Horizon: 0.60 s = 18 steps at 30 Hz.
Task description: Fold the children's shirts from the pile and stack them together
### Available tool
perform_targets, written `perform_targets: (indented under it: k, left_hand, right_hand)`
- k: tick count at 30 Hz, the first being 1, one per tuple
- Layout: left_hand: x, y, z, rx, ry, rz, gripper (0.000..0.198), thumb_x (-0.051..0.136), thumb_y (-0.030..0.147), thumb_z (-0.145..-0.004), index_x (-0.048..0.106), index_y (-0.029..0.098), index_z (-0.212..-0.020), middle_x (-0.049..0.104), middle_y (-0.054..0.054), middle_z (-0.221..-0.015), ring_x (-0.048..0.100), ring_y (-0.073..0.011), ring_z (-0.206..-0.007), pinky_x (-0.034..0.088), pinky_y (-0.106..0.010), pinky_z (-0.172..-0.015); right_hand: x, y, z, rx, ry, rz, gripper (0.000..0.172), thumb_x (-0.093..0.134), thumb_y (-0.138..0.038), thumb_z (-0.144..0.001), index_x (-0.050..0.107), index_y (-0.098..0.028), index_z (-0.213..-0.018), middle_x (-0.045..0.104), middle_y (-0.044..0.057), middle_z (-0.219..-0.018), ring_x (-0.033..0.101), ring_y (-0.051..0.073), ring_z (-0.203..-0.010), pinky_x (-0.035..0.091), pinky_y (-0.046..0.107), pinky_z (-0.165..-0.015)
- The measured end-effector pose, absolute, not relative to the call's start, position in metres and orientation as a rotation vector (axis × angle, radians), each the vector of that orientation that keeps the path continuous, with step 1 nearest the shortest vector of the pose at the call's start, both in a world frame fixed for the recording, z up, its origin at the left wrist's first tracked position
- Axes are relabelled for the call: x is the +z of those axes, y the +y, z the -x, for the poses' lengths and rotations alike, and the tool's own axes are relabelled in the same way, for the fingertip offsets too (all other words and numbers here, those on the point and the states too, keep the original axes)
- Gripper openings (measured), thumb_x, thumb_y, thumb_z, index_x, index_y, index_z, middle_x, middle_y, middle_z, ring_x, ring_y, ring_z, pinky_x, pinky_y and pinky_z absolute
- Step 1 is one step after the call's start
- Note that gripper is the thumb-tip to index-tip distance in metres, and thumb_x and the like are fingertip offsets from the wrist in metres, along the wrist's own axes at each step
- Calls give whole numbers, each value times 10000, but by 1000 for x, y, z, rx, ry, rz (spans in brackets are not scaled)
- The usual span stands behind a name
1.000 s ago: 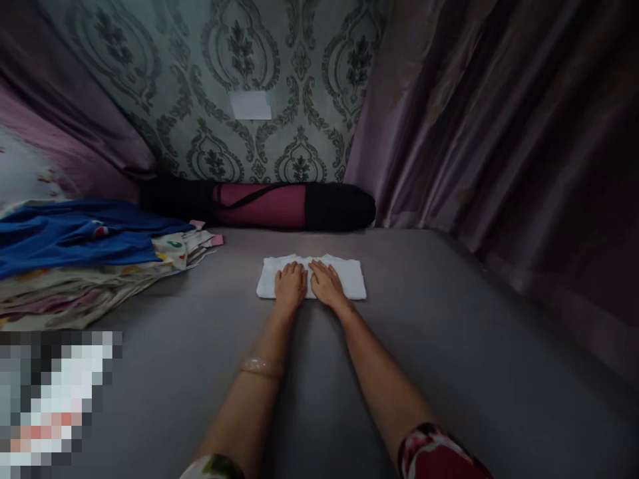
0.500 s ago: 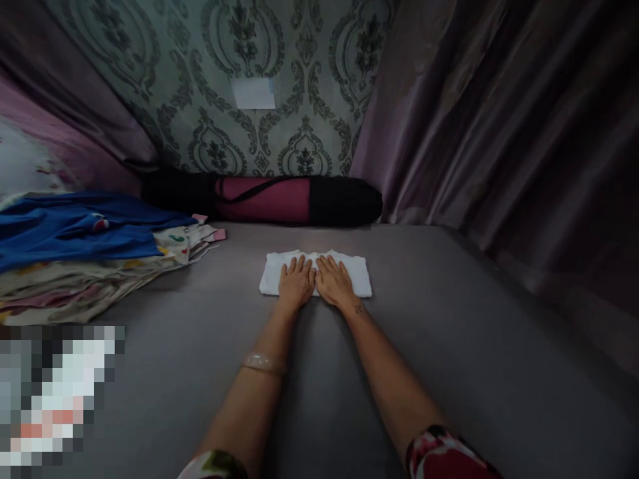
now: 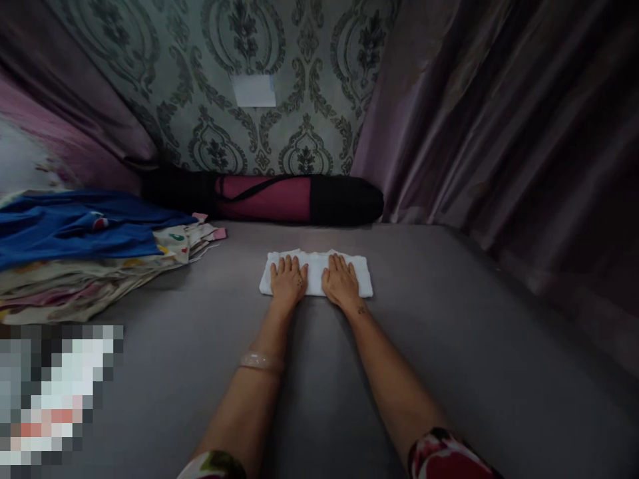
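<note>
A folded white garment [image 3: 314, 283] lies flat as a wide rectangle on the grey sheet [image 3: 319, 372]; what kind of garment it is I cannot tell. My left hand [image 3: 289, 278] rests palm down on its left half, fingers stretched out toward the far edge. On the right half lies my right hand [image 3: 341, 279], also flat with its fingers extended. A strip of white cloth shows between the two hands. Neither hand grips the cloth.
A heap of clothes with a blue shirt [image 3: 74, 226] on top lies to the left. Along the patterned wall sits a long black and pink bag [image 3: 269, 198]. Purple curtains [image 3: 449, 120] hang at the right. A pixelated patch [image 3: 54, 399] covers the lower left.
My hands have slid apart on the white cloth, the left one leftward and the right one rightward, opening a gap between them. The garment stays in place.
</note>
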<state>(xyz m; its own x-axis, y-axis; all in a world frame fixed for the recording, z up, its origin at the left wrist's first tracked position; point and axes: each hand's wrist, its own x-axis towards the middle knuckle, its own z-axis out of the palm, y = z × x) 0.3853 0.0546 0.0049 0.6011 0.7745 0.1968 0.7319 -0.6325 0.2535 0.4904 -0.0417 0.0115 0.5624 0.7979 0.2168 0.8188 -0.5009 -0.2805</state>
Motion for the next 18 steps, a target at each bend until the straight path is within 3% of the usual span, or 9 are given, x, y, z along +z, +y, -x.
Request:
perform_targets:
  k: [5, 10, 15, 18]
  left_hand:
    - [8, 54, -384, 344, 1278, -2673, 631, 189, 447, -984, 413, 92, -1455, 378, -169, -1524, 312, -329, -1426, 191, -528, -1169]
    - [11, 56, -378, 561, 1460, -2603, 651, 147, 407, -980, 406, 29, -1443, 366, -204, -1523, 222, -341, -1458, 139, -537, -1177]
    - [4, 66, -372, 459, 1482, -2548, 644, 191, 402, -965, 424, 18, -1427, 391, -229, -1499, 340, -366, -1402, 245, -550, -1137]
    - [7, 68, -368, 521, 1520, -2531, 641, 174, 392, -971, 416, 19, -1432, 381, -229, -1506, 310, -363, -1417, 224, -555, -1144]
  right_hand:
    - [10, -42, -493, -24, -1334, 2460, 568, 275, -294, -970, 352, -54, -1479, 330, 156, -1552, 250, 260, -1451, 160, 439, -1178]
    - [15, -45, -499, -55, -1198, 2505, 581, 227, -321, -986, 360, -30, -1471, 348, 179, -1537, 250, 284, -1448, 122, 472, -1181]
    - [13, -48, -501, 16, -1163, 2577, 621, 218, -340, -985, 340, 30, -1468, 309, 199, -1550, 214, 301, -1458, 119, 470, -1182]
    - [15, -51, -505, -26, -1125, 2572, 616, 213, -339, -989, 341, 26, -1468, 320, 201, -1545, 228, 300, -1453, 119, 464, -1181]
